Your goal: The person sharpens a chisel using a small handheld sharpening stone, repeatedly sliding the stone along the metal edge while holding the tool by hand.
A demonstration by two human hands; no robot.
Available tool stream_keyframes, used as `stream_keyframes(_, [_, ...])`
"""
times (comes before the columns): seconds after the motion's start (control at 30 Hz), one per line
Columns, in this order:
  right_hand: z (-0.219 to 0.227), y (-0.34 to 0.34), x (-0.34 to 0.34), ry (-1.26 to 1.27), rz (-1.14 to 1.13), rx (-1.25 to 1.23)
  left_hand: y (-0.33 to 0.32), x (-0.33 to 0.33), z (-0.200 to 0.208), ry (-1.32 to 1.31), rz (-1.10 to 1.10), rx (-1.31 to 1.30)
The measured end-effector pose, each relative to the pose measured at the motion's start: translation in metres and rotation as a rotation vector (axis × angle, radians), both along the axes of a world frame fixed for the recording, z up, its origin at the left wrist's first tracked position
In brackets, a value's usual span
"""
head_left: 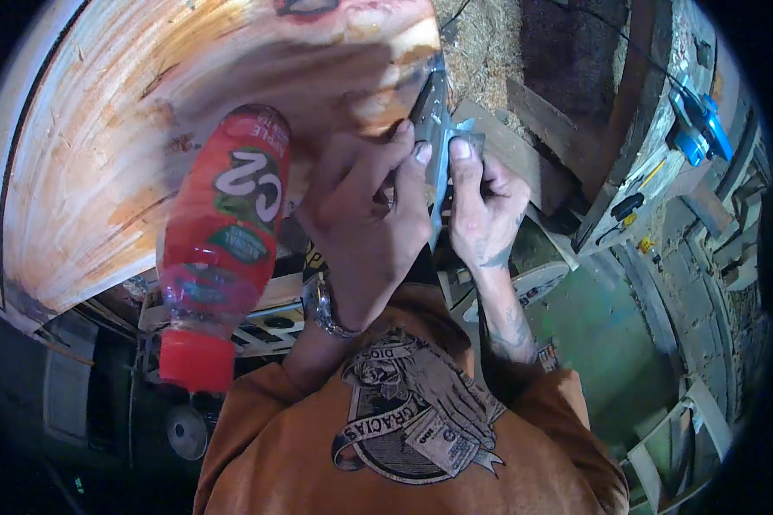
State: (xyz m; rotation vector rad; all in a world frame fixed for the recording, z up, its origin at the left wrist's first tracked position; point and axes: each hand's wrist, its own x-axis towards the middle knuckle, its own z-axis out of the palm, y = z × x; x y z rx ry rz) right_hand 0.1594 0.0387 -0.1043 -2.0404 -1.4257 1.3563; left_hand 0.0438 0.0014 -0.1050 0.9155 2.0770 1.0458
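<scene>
My left hand (374, 202) is closed, its thumb and fingertips pressed together at a long, narrow blue-grey strip (439, 193) beside the edge of a stained wooden board (103, 163). Across the strip, my right hand (485, 206) pinches a small, flat grey-brown piece (472, 139) under its thumb; its exact kind is unclear. Both thumbs lie close together, one on each side of the strip. Left of my left hand is a plastic bottle (223, 232) of red drink with a red cap, close to the camera. The fingers behind my thumbs are partly hidden.
At the right, a blue tool (700, 124) with a dark cable rests on a worn bench edge. Wood offcuts (541, 112) and sawdust (485, 51) lie beyond my right hand. A green surface (575, 318) stands to the lower right.
</scene>
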Motion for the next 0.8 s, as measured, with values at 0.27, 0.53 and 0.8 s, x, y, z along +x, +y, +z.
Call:
stream_keyframes(0.27, [-0.002,-0.002,0.001,0.025,-0.022,-0.023,-0.003,0.002,-0.001,-0.002,0.019,-0.009])
stream_keyframes(0.53, [-0.003,-0.004,0.0,0.021,-0.048,-0.026,-0.003,0.0,0.001,0.043,-0.005,-0.011])
stream_keyframes(0.8, [-0.002,0.0,-0.003,-0.008,-0.014,-0.018,-0.003,0.0,-0.002,0.039,-0.003,-0.055])
